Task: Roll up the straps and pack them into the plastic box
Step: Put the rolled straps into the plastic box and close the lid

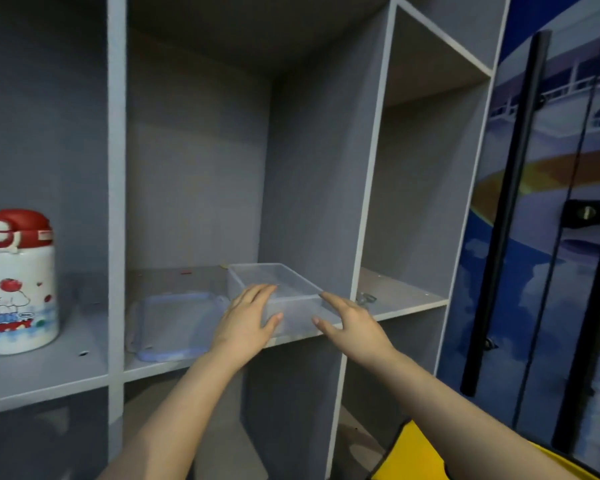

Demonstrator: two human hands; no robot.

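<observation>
A clear plastic box (293,299) stands without a lid on the middle shelf of a grey cabinet, against the compartment's right wall. It looks empty. My left hand (248,318) lies on the box's near left corner, fingers straight over the rim and thumb on the front wall. My right hand (349,318) reaches toward the near right corner with fingers spread, its fingertips at the rim. No straps are in view.
The box's lid (177,325), clear with a bluish rim, lies flat on the same shelf (174,367) to the left. A white bottle (18,285) with a red cap stands in the left compartment. A small metal item (366,299) lies in the right compartment.
</observation>
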